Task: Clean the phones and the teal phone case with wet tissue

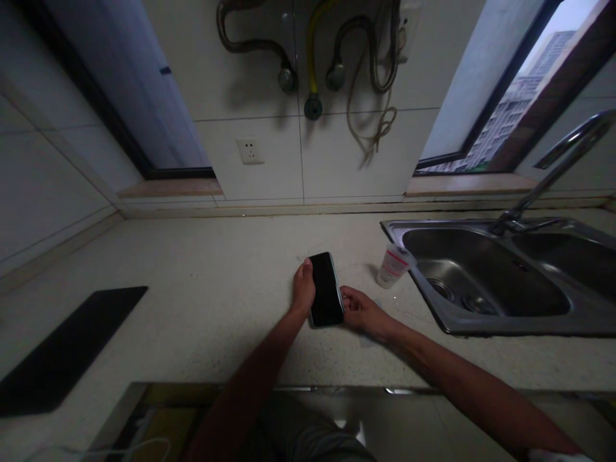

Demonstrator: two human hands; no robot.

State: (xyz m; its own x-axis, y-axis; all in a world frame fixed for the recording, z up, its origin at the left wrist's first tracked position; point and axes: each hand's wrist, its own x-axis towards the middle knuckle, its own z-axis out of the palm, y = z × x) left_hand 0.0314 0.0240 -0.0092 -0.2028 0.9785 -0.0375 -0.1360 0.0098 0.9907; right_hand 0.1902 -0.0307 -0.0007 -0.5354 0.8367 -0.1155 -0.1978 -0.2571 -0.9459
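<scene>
A smartphone (326, 292) with a dark screen is held over the pale countertop (231, 276), screen facing up. My left hand (303, 287) grips its left edge, the thumb lying along the side near the top. At the phone's lower right edge is my right hand (359, 308), its fingers curled in against the side. Fingers under the phone are hidden. To the right of my right hand, a clear plastic cup (393, 265) with red print stands close to the sink.
A double steel sink (481, 276) with a chrome faucet (553, 170) lies at the right. On the left rests a black flat panel (72, 350). Hoses and a yellow pipe (312, 58) hang on the tiled wall above a socket (249, 151). An open drawer or cabinet (168, 417) is below.
</scene>
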